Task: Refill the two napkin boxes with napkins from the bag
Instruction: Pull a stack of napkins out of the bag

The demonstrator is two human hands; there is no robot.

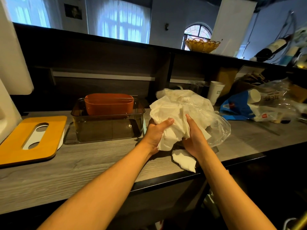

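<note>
both hands clutch a crumpled wad of soft white napkins (pixel 167 120) over the grey wood-grain counter (pixel 83 163): the left hand (pixel 155 135) curls round its left side, the right hand (pixel 195 138) grips its right side. the crinkly clear plastic bag (pixel 199 107) billows just behind the wad. left of the hands stands a smoky transparent rectangular box (pixel 108 123), open, with a rounded terracotta box (pixel 108 103) behind it. a flat yellow lid (pixel 31 138) with an oval slot lies further left.

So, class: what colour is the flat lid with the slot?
Yellow-orange lid, seen in the head view.
</note>
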